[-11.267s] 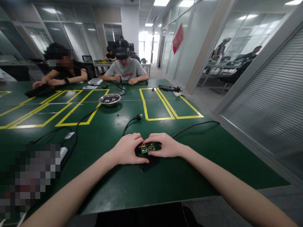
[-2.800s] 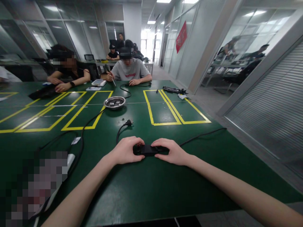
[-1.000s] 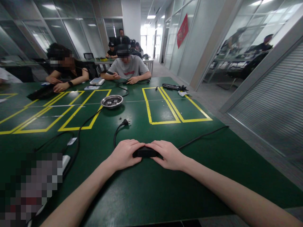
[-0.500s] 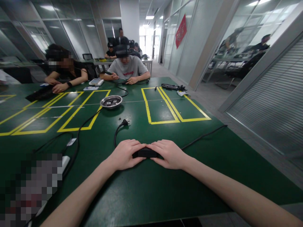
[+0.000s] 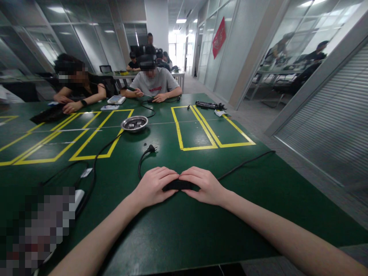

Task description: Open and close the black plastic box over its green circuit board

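Observation:
A black power adapter (image 5: 178, 185) lies on the green table in front of me, partly covered by my fingers. My left hand (image 5: 156, 185) grips its left end, with thumb on the near side and fingers over the top. At its right end my right hand (image 5: 202, 185) holds it in the same way, and the fingertips of both hands almost meet. A black cord with a two-pin plug (image 5: 151, 148) curves out beyond my left hand. From behind my right hand another black cable (image 5: 247, 165) runs off to the right.
A steel bowl (image 5: 134, 124) with small metal parts stands beyond the plug. Yellow tape (image 5: 198, 147) marks rectangles on the green table (image 5: 184, 234). A folded black tripod (image 5: 209, 105) lies at the far right. A blurred-out object (image 5: 40, 226) is at lower left. Two people sit across.
My hands have shifted very slightly upward over the power adapter, whose near face looks tilted and darker. Both hands keep their grip.

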Demonstrator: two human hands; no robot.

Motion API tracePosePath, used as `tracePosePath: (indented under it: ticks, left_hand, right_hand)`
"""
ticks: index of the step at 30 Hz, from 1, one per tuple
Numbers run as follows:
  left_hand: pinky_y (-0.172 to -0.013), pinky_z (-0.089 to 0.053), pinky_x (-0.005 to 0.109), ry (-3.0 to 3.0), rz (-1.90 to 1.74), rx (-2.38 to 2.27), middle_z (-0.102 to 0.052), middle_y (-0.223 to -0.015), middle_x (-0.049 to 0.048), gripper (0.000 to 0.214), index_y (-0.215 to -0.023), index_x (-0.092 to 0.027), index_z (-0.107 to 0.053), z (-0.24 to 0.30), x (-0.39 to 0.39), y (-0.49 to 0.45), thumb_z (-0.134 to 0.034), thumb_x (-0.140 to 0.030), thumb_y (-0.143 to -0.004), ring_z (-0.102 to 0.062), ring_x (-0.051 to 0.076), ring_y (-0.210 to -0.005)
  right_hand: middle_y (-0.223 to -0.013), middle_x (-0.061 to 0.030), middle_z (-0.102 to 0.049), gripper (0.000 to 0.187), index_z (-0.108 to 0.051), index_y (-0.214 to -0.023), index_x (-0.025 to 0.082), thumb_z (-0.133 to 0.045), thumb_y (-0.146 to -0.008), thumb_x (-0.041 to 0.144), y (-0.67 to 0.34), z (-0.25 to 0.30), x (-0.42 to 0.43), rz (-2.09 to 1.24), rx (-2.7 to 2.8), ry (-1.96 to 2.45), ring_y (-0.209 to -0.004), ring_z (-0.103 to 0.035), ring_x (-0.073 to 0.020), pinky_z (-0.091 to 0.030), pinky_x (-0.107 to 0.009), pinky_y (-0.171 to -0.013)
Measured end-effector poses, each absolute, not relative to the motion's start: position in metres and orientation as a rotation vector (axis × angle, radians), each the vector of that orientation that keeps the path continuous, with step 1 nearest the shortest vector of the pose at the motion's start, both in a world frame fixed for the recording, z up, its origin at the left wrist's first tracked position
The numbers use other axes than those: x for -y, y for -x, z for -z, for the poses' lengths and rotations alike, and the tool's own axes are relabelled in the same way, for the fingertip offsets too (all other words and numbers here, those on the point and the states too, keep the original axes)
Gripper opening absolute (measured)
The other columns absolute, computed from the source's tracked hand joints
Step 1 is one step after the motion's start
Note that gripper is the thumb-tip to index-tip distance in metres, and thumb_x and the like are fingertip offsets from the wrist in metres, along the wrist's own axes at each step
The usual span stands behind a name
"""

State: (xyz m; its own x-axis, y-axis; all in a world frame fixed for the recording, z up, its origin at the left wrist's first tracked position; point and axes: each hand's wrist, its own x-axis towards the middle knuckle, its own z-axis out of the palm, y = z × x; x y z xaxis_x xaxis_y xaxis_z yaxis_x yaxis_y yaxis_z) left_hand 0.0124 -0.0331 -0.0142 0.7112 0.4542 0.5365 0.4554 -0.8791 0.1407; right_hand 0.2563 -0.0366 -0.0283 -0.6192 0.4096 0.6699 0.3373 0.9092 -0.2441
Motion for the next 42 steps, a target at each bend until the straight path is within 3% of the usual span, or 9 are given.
tracePosePath:
  ticks: [17,21,25,29,32,34,36,39,42]
  left_hand:
    - [-0.084,-0.058,0.034,2.984,0.920,0.853,-0.076,-0.105,0.0092,0.024,-0.116,-0.019,-0.067,0.012,0.037,-0.015,-0.062,-0.030,-0.095,-0.072,0.022,-0.095]
    - [-0.085,-0.058,0.036,3.113,0.780,1.040,-0.075,-0.109,0.0108,0.041,-0.123,-0.017,-0.065,0.004,0.040,-0.015,-0.063,-0.045,-0.093,-0.072,0.024,-0.095]
    - [-0.088,-0.058,0.034,3.176,0.747,1.301,-0.077,-0.114,0.0085,0.037,-0.124,-0.019,-0.068,0.000,0.043,-0.016,-0.043,-0.038,-0.105,-0.073,0.021,-0.098]
    - [-0.073,-0.057,0.027,3.275,0.812,1.456,-0.079,-0.101,0.0034,0.029,-0.113,-0.020,-0.074,-0.003,0.044,-0.018,-0.053,-0.037,-0.101,-0.073,0.018,-0.082]
    - [-0.074,-0.056,0.027,3.197,0.949,1.412,-0.077,-0.097,0.0042,0.025,-0.110,-0.019,-0.074,-0.002,0.045,-0.017,-0.065,-0.038,-0.095,-0.071,0.018,-0.083]
    - [-0.078,-0.056,0.030,3.089,1.014,1.300,-0.075,-0.098,0.0063,0.026,-0.110,-0.018,-0.073,0.001,0.044,-0.016,-0.070,-0.038,-0.093,-0.070,0.019,-0.087]
    - [-0.080,-0.056,0.033,3.019,1.014,1.148,-0.074,-0.098,0.0077,0.026,-0.110,-0.018,-0.071,0.005,0.043,-0.016,-0.070,-0.037,-0.093,-0.069,0.021,-0.089]
    - [-0.080,-0.055,0.035,2.971,0.970,1.022,-0.074,-0.098,0.0081,0.024,-0.111,-0.018,-0.069,0.009,0.043,-0.018,-0.068,-0.037,-0.095,-0.068,0.022,-0.089]
    - [-0.082,-0.056,0.036,2.960,0.976,1.064,-0.074,-0.102,0.0084,0.028,-0.115,-0.019,-0.066,0.008,0.043,-0.018,-0.069,-0.036,-0.093,-0.069,0.023,-0.092]
  right_hand:
    - [-0.100,-0.0099,-0.072,0.017,-0.063,-0.111,0.018,-0.063,-0.094,0.018,-0.255,0.023,0.038,-0.174,2.250,0.522,-0.091,-0.068,-0.0206,-0.060,-0.034,-0.078]
    - [-0.100,-0.0117,-0.073,0.017,-0.063,-0.113,0.016,-0.058,-0.097,0.019,-0.258,0.021,0.038,-0.007,2.330,0.414,-0.092,-0.069,-0.0215,-0.060,-0.036,-0.079]
    - [-0.102,-0.0110,-0.075,0.020,-0.065,-0.117,0.016,-0.055,-0.098,0.015,-0.261,0.019,0.040,0.254,2.379,0.275,-0.099,-0.070,-0.0210,-0.060,-0.037,-0.085]
    - [-0.104,-0.0096,-0.075,0.016,-0.066,-0.109,0.018,-0.055,-0.098,0.013,-0.261,0.017,0.040,0.365,2.398,0.293,-0.099,-0.070,-0.0200,-0.060,-0.036,-0.086]
    - [-0.120,-0.0155,-0.071,0.019,-0.064,-0.114,0.017,-0.058,-0.096,0.017,-0.261,0.017,0.039,0.251,2.434,0.433,-0.113,-0.067,-0.0258,-0.059,-0.043,-0.092]
    - [-0.130,-0.0186,-0.066,0.034,-0.059,-0.124,0.017,-0.065,-0.092,0.026,-0.261,0.018,0.038,0.050,2.412,0.539,-0.119,-0.064,-0.0286,-0.059,-0.047,-0.095]
    - [-0.126,-0.0168,-0.068,0.045,-0.055,-0.130,0.018,-0.070,-0.089,0.030,-0.261,0.020,0.037,-0.179,2.359,0.613,-0.113,-0.068,-0.0268,-0.060,-0.043,-0.092]
    - [-0.106,-0.0102,-0.074,0.034,-0.061,-0.122,0.019,-0.070,-0.089,0.024,-0.261,0.023,0.037,-0.371,2.295,0.660,-0.095,-0.072,-0.0220,-0.061,-0.036,-0.083]
    - [-0.101,-0.0098,-0.075,0.023,-0.064,-0.113,0.018,-0.068,-0.090,0.021,-0.260,0.025,0.037,-0.350,2.251,0.656,-0.091,-0.072,-0.0219,-0.060,-0.035,-0.080]
